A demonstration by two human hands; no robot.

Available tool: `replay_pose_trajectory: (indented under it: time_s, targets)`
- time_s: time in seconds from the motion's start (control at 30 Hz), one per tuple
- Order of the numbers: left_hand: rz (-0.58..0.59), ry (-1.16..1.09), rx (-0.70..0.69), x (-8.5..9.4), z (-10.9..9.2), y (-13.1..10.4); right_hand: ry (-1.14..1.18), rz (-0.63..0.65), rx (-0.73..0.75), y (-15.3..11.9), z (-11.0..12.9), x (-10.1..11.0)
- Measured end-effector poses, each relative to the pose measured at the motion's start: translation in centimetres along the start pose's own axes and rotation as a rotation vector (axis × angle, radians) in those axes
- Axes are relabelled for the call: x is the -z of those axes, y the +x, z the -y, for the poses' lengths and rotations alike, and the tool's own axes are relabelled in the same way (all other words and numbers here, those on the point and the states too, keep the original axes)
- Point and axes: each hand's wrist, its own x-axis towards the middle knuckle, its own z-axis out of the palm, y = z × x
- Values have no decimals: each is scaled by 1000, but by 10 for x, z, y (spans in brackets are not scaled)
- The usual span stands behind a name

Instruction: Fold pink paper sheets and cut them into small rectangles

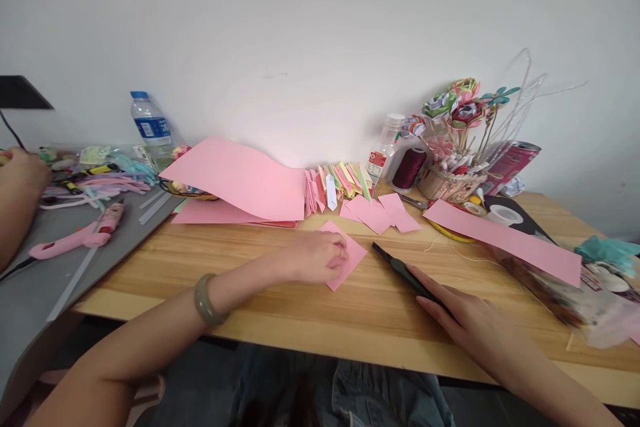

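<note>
My left hand, with a bangle on its wrist, rests over a pink paper square on the wooden table. Its fingers are bent and pressed together on the paper, covering the square's left part. In my right hand is a pair of dark scissors, seen nearly edge-on. The blades look closed, and their tip points left toward the square without touching it. Behind the square lie several more pink squares. To the right, a long pink paper strip lies across other items.
Large pink sheets and a row of folded papers stand behind. Paper flowers fill a basket by a thread spool. Left, a grey table holds a pink glue gun; another person's hand is there.
</note>
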Motion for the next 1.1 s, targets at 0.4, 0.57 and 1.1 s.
replay_pose_trajectory:
  time_s: [0.4,0.57,1.1]
  targets:
    - [-24,172,88,-2,2,-15,111,76,33,-29,-9,3]
    - [-30,241,-27,-5,9,-21,135,132,60,-32,-5,4]
    - [-194,-487,239,-10,36,-9,158,42,160,-25,8,5]
